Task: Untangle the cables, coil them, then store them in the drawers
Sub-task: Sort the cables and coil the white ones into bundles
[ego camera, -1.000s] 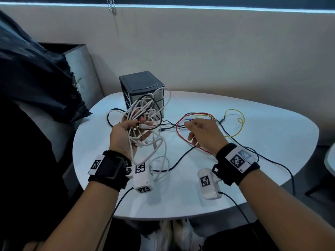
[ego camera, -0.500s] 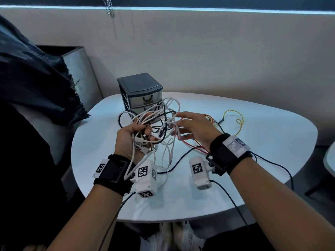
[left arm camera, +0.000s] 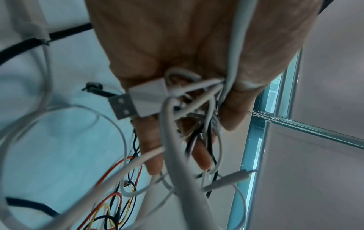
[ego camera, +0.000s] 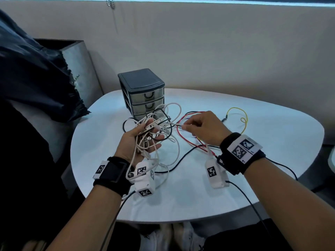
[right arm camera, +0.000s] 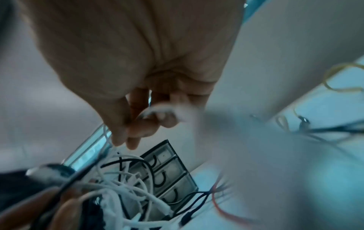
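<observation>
Tangle (ego camera: pixel 155 127) of white cables rests in the upturned left hand (ego camera: pixel 135 142), fingers loosely curled around it as anchor, while the right hand (ego camera: pixel 203 127) beside it pinches one end (ego camera: pixel 182 126), apparently to draw it free.

The tangled cables (ego camera: pixel 159 124) were mostly white with some black strands, beside red (ego camera: pixel 190 142) and yellow wires (ego camera: pixel 237 115) on a pale, bluish-white table (ego camera: pixel 272 160). The drawer unit (ego camera: pixel 143 93) near the far edge was dark grey with translucent grey drawer fronts. Black wristbands (ego camera: pixel 237 153) bore white tags with black-and-white square patterns.
</observation>
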{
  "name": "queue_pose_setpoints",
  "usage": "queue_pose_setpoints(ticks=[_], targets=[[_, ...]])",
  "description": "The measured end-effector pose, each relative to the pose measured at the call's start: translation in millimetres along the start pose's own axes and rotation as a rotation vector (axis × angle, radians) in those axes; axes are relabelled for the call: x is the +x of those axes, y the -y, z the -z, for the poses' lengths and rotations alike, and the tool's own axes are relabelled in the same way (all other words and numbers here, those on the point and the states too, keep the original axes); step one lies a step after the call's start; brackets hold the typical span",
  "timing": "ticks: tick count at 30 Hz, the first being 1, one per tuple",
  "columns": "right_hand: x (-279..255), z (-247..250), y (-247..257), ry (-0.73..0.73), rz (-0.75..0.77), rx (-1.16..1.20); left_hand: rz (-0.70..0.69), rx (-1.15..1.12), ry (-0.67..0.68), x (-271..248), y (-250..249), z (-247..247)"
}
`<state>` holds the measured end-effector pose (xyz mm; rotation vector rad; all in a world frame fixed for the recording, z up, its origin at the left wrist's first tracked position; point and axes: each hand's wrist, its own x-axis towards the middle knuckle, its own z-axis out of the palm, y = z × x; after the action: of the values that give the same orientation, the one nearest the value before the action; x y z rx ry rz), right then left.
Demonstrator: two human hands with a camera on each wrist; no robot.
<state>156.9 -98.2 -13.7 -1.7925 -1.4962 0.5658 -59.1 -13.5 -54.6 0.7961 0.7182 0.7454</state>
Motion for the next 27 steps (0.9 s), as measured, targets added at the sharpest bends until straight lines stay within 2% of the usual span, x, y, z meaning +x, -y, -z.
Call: queue_pose_setpoints(ticks=[2,5,8,12,15,18,20,22,24,25,27], targets=[[0.6,4.1,-1.9,-0.015,0.006,-0.062,0.013,0.030,0.007,1.2,1.3,-0.3],[8.7,16.1,-10.7,-0.182,-0.017,-0.182,0.039,0.043,0.015,1.8,4.7,-4.7],[14.0,32.5,-17.8,-0.337,-0.082,-0.197,0.071,0.054,0.035,1.9,8.2,-8.6],[15.0,43.4,-23.3,-0.431,-0.137,-0.201,0.065,0.108,0.038,4.4,10.8,-10.9],[12.6,44.2,-26.8,-0.417,-0.160,-0.187,0.047,0.104,0.027,5.0,11.0,-15.4],[5.7,36.4,-27.7,-0.270,-0.188,-0.186,0.021,0.073,0.002,6.0,10.6,-14.2],[1.0,25.7,-26.6,-0.298,-0.199,-0.171,0.013,0.059,0.010,3.3,9.2,-14.9],[-4.6,10.4,-19.6,-0.444,-0.148,-0.152,0.013,0.052,0.020,0.9,9.3,-15.8],[-12.9,-8.0,-1.5,-0.564,0.045,-0.113,-0.003,0.066,-0.004,-2.4,9.5,-19.5],[-17.6,-18.1,7.9,-0.537,0.156,-0.119,-0.009,0.072,-0.020,-2.7,10.1,-21.1],[-26.6,-40.1,23.9,-0.347,0.308,-0.205,-0.018,0.072,-0.026,-3.8,10.7,-24.8]])
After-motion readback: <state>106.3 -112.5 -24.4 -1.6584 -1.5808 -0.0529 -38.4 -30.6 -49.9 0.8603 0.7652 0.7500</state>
